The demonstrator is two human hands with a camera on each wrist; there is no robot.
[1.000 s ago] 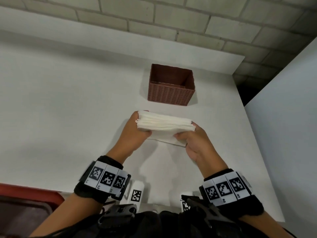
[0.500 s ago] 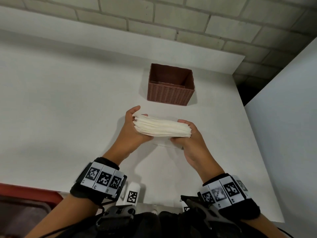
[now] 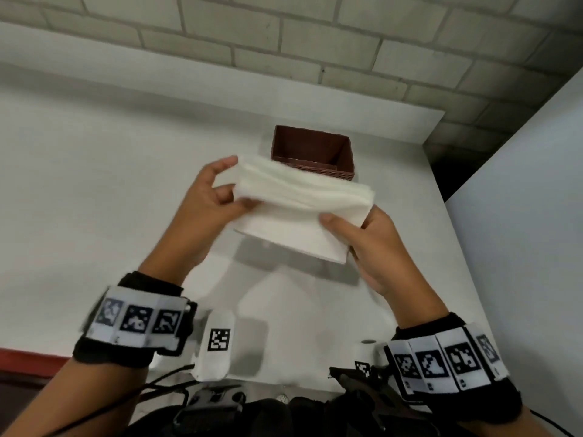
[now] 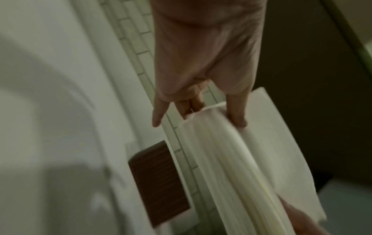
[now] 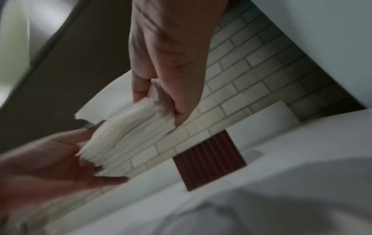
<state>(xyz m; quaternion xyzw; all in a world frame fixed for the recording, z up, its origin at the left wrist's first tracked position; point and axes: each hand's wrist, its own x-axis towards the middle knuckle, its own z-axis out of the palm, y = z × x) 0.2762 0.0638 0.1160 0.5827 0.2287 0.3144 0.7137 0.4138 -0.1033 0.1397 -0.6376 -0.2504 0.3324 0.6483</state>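
Head: napkins over table, brick wall

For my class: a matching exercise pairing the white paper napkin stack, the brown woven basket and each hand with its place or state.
1 white paper napkin stack
2 brown woven basket
3 left hand
4 right hand

A on the white table
B held in the air
C holds the stack's right end
D holds the stack's left end

Pairs: 1-B, 2-A, 3-D, 4-C
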